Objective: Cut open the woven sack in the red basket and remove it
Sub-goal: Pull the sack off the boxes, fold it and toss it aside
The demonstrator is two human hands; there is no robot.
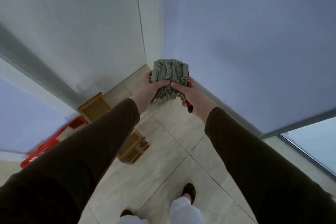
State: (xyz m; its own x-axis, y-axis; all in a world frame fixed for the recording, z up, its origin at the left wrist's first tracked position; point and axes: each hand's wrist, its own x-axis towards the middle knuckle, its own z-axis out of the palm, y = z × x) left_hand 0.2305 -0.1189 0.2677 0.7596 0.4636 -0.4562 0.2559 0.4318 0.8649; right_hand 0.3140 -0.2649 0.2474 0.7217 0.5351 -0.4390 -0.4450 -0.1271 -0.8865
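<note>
woven sack: grey-green, frayed pale threads
basket: red
sleeves: dark brown
tool handle: red and black
floor: beige tiles, dark grout lines

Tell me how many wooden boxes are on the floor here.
2. One wooden box sits near the wall corner, beside the red basket. The second wooden box lies nearer the person, partly behind the left sleeve, which may hide more.

No text, label, brand, number or sign can be read on anything here.
</note>
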